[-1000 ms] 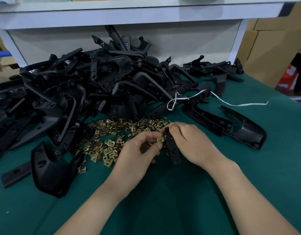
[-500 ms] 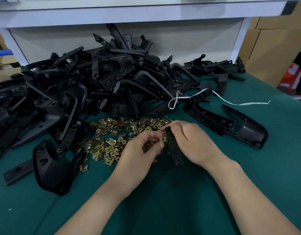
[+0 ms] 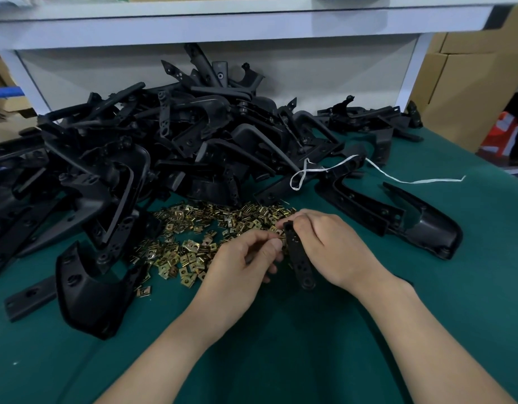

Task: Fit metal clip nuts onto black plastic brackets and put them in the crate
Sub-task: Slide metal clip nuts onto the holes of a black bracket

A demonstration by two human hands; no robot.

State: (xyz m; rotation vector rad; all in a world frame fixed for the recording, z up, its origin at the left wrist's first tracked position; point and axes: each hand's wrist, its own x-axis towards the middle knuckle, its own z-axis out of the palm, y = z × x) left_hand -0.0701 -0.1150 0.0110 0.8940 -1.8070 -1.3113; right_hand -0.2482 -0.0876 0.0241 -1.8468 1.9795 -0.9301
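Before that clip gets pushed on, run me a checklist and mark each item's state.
1. Bracket held steady: right hand grips the black bracket at its upper end. Ok.
2. Clip in hand: left hand pinches a clip nut against the bracket's edge. Ok.
3. Clip lined up with a hole: fingers hide it. Cannot tell.
4. More clips nearby: clip nut pile lies just beyond the hands. Ok.
5. Drop-off ready: no crate in view. Cannot tell.
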